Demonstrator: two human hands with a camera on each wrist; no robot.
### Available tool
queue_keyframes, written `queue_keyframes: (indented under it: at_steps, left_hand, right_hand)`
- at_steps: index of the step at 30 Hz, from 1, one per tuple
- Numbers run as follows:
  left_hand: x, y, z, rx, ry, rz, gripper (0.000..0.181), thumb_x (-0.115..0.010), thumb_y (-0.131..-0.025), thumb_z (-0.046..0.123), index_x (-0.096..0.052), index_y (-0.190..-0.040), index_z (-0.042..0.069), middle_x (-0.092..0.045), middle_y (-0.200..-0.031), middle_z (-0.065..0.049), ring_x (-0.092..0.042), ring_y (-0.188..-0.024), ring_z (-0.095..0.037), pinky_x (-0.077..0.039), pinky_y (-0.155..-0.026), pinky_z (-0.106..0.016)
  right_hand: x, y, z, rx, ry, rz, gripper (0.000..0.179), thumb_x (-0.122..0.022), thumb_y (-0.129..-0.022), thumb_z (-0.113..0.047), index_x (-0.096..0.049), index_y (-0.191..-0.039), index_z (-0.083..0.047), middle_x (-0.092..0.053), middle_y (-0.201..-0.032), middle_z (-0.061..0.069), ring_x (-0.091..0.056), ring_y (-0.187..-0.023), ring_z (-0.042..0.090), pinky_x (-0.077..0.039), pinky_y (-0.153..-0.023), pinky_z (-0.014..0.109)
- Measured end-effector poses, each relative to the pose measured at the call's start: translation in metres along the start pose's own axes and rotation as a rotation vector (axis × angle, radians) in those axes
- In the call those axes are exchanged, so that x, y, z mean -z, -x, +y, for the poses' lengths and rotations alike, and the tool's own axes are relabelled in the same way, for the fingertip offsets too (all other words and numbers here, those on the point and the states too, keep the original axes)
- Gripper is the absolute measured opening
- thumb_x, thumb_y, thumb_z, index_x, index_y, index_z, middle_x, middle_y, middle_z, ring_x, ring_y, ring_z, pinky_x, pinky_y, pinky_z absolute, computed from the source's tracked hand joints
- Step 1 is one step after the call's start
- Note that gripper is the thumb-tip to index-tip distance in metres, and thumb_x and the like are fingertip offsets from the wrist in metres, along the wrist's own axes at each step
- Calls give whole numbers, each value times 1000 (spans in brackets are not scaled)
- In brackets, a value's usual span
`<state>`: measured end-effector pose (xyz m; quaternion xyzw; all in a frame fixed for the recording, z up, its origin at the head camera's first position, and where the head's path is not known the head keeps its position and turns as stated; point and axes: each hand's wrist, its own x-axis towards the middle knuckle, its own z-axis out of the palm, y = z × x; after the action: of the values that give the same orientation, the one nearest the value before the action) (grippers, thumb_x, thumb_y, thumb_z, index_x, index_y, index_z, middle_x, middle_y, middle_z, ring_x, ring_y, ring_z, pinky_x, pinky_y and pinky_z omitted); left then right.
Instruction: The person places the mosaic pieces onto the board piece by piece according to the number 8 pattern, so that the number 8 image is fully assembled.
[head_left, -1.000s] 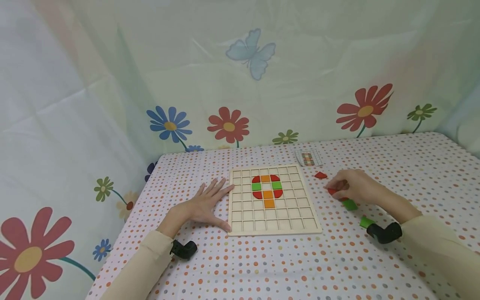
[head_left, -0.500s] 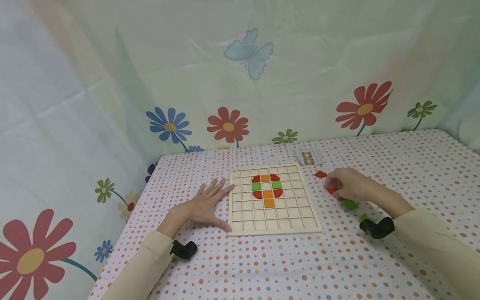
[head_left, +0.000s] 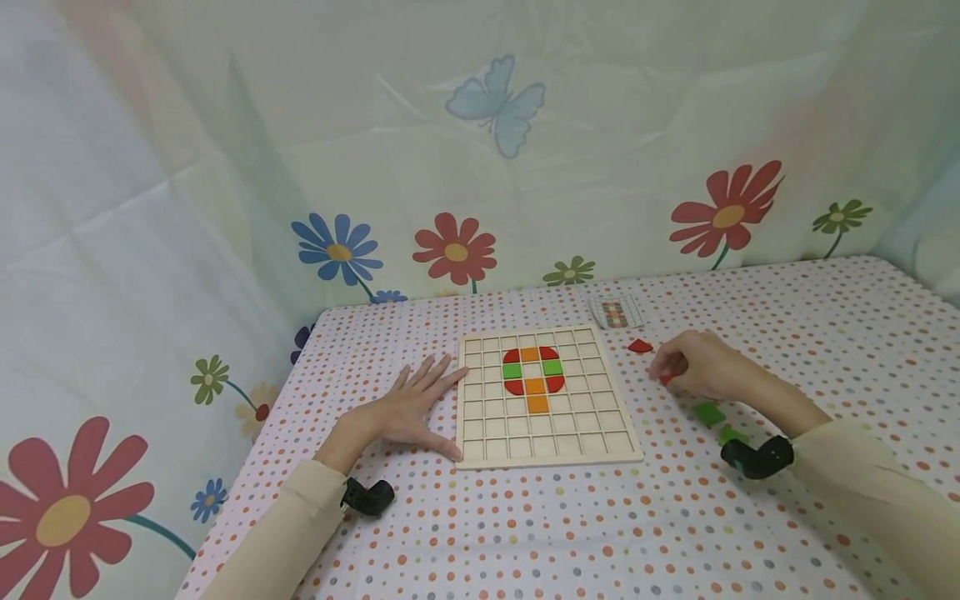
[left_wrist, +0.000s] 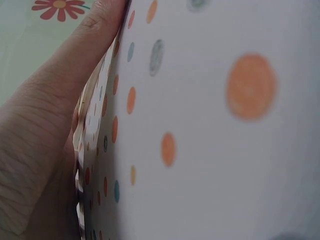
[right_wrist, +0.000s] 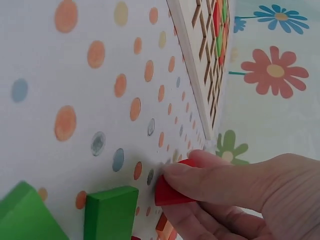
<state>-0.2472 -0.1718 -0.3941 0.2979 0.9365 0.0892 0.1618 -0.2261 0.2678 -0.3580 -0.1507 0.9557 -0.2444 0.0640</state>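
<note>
My right hand (head_left: 701,367) pinches a red block (right_wrist: 169,192) between thumb and fingers, to the right of the wooden grid board (head_left: 555,448). Close by lie two green blocks, one nearer the hand (head_left: 708,414) and one by the wrist camera (head_left: 732,435). A red quarter-round piece (head_left: 640,346) lies between board and hand. On the board, red corner pieces, green pieces (head_left: 551,368) and orange pieces (head_left: 537,404) form a ring with a short stem. With fingers spread, my left hand (head_left: 408,412) rests on the cloth and touches the board's left edge.
A small pattern card (head_left: 617,312) lies behind the board's right corner. In the right wrist view an orange-red piece (right_wrist: 164,225) shows partly below the fingers. The table has a dotted cloth (head_left: 525,533), and a flowered curtain (head_left: 360,150) hangs behind it.
My right hand has shifted slightly, with a red block between its fingertips. The red seen beside the nearer green block no longer shows there. My left hand stays in place.
</note>
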Motion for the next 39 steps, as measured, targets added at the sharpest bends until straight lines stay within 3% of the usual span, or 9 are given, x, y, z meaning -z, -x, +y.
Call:
queue_keyframes:
  at_steps: [4, 9, 16, 23, 33, 39]
  left_hand:
    - [-1, 0, 0, 0, -5, 5, 123, -82, -79, 67, -10, -170, 26, 7, -176, -8, 12, -161, -34, 2, -127, -62]
    - [-2, 0, 0, -2, -3, 11, 123, -82, -79, 67, -11, -170, 26, 6, -176, -8, 11, -161, -34, 2, -127, -62]
    - [-3, 1, -2, 9, -2, 7, 123, -82, -79, 67, -11, -170, 27, 7, -176, -7, 12, -161, -33, 2, -127, -62]
    - [-1, 1, -1, 7, 7, 16, 123, -82, -78, 68, -11, -170, 27, 6, -177, -7, 10, -161, -33, 2, -128, -61]
    - [-1, 1, -2, 10, 11, 13, 123, -82, -78, 69, -11, -170, 28, 6, -177, -7, 10, -161, -33, 3, -127, -61]
    - [-1, -1, -4, 19, 4, -13, 124, -79, -79, 72, -6, -170, 31, 11, -176, -3, 14, -161, -29, 5, -128, -58]
  right_hand:
    - [-2, 2, -3, 35, 6, 53, 19, -76, -81, 16, -78, -95, 4, -72, -85, 6, -62, -78, 21, -55, -69, 37]
    - [-7, 3, -20, 136, 13, 122, 18, -75, -84, 16, -80, -94, 2, -66, -84, 6, -50, -74, 19, -46, -62, 29]
    - [-19, -9, -60, 219, -77, 95, 12, -80, -85, 9, -75, -88, -1, -68, -85, 3, -64, -79, 18, -59, -70, 33]
    - [-35, -22, -93, 330, -159, 99, 17, -82, -85, 9, -74, -83, -6, -71, -84, 1, -65, -77, 14, -58, -71, 28]
    - [-66, -50, -113, 424, -224, 45, 10, -81, -87, 5, -82, -94, -2, -77, -94, 4, -69, -86, 19, -59, -75, 27]
    - [-79, -57, -117, 426, -239, 2, 10, -80, -88, 6, -82, -95, -1, -77, -93, 4, -70, -85, 16, -59, -74, 27]
